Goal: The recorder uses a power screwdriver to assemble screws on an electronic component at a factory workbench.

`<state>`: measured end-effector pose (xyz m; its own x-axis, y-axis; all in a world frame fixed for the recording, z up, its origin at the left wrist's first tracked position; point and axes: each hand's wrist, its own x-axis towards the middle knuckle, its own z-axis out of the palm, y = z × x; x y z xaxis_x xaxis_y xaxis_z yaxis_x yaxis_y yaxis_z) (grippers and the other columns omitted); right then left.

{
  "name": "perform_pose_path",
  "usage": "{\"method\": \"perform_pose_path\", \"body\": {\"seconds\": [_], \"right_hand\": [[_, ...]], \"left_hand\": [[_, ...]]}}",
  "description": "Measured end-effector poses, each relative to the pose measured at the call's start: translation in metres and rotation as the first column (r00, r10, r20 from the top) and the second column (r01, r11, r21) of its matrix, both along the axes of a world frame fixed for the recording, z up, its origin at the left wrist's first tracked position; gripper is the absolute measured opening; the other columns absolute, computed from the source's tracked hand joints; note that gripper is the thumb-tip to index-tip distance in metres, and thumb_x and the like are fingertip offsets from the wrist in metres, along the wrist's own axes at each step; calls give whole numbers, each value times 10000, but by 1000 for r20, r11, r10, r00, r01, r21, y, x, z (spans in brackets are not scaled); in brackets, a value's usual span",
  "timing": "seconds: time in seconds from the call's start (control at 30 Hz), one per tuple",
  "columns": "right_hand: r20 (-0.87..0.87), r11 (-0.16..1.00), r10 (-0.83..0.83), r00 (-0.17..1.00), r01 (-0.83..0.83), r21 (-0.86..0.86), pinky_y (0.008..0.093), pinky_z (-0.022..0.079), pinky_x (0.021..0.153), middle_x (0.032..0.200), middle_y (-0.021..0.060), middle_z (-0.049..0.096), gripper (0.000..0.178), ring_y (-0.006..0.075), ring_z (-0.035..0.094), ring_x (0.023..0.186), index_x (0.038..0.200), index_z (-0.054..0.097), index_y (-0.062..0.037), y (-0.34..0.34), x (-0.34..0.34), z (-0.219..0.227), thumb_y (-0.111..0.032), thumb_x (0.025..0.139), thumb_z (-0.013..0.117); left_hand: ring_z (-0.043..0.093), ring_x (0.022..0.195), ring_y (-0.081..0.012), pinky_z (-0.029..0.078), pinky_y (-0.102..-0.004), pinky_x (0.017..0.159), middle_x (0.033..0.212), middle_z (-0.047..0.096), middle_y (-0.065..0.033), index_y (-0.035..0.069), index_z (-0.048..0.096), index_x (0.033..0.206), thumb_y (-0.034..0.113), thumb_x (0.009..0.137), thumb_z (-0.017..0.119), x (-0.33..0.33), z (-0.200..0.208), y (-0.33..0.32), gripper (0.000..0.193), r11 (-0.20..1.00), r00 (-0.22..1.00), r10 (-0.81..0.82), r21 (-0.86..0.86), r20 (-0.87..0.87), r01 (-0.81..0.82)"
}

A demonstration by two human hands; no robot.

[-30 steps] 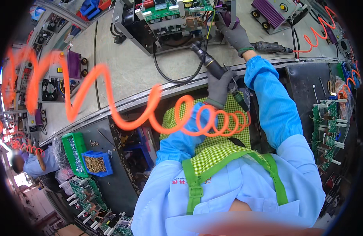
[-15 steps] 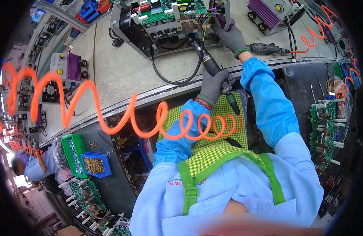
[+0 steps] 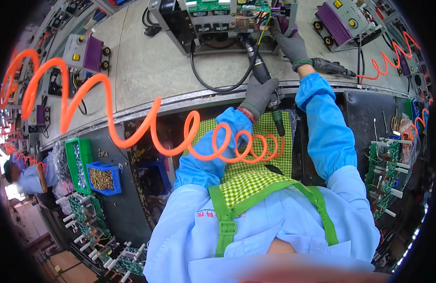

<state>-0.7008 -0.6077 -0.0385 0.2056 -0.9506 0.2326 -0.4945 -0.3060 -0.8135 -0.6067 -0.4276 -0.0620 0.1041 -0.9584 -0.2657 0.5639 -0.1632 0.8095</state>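
Note:
My gloved left hand (image 3: 259, 96) is wrapped round a black air-powered driver (image 3: 260, 71), tilted with its tip up against the lower front of an open-framed power unit (image 3: 213, 33). An orange coiled hose (image 3: 154, 127) trails from the tool's lower end across to the left. My gloved right hand (image 3: 292, 48) is at the unit's right side, fingers bent in beside a purple block (image 3: 287, 23); what they pinch, if anything, is hidden. A yellow-green wire (image 3: 262, 32) and a black cable (image 3: 199, 78) hang from the unit.
A second black air tool (image 3: 333, 67) lies right of my right hand. Purple-sided units (image 3: 343, 21) stand on the bench (image 3: 137, 70) at both sides. At lower left are a green bin (image 3: 79, 165), a blue bin of brass screws (image 3: 104, 179) and circuit boards (image 3: 88, 212). More boards (image 3: 383, 174) are at right.
The view has shifted, so the bench and unit sit higher and further right. Both hands keep their places on the tool and at the unit's right side.

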Motion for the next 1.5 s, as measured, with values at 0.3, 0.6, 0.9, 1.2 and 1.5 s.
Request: {"method": "perform_pose_path", "body": {"seconds": [0.3, 0.6, 0.9, 1.2, 1.5], "right_hand": [[-33, 999, -38, 999, 38, 2, 404, 503, 851, 1092, 181, 674, 766, 336, 652, 1024, 1288, 497, -52, -5, -1, -9, -561, 754, 702], [41, 1000, -30, 999, 30, 0, 412, 512, 833, 1036, 176, 692, 679, 340, 663, 982, 1159, 624, -62, -6, -9, -8, -603, 752, 679], [-218, 979, -69, 974, 108, 174, 500, 503, 822, 997, 255, 661, 530, 428, 632, 955, 1129, 582, -63, 23, 13, 35, -504, 838, 547], [-50, 980, -132, 990, 138, 141, 488, 490, 826, 1002, 237, 656, 567, 415, 633, 946, 1178, 493, -63, 27, 12, 26, -409, 764, 666], [-100, 979, -101, 990, 117, 164, 493, 481, 847, 1063, 225, 642, 603, 417, 618, 992, 1205, 468, -67, 30, 10, 37, -462, 792, 659]], "left_hand": [[660, 574, -208, 550, -313, 519, 686, 616, -102, -12, 510, 918, 151, 842, 635, 6, -1, 2, 219, 998, 997, -59, 9, -40, 59], [674, 591, -230, 556, -327, 525, 679, 615, -109, -16, 512, 889, 135, 841, 632, 5, -6, -5, 199, 995, 994, -102, 22, 38, 102], [591, 718, -143, 509, -284, 621, 828, 549, -27, 89, 525, 992, 114, 882, 600, 10, -11, -5, 135, 995, 992, -63, 80, 109, 55], [582, 628, -158, 499, -309, 557, 767, 566, -50, 39, 507, 921, 143, 843, 637, 13, -45, -18, 184, 997, 993, -75, -10, 91, 76], [624, 722, -221, 593, -392, 686, 800, 562, -98, 12, 484, 932, 147, 829, 636, 2, -24, -11, 227, 999, 998, -26, -22, 56, 28]]}}
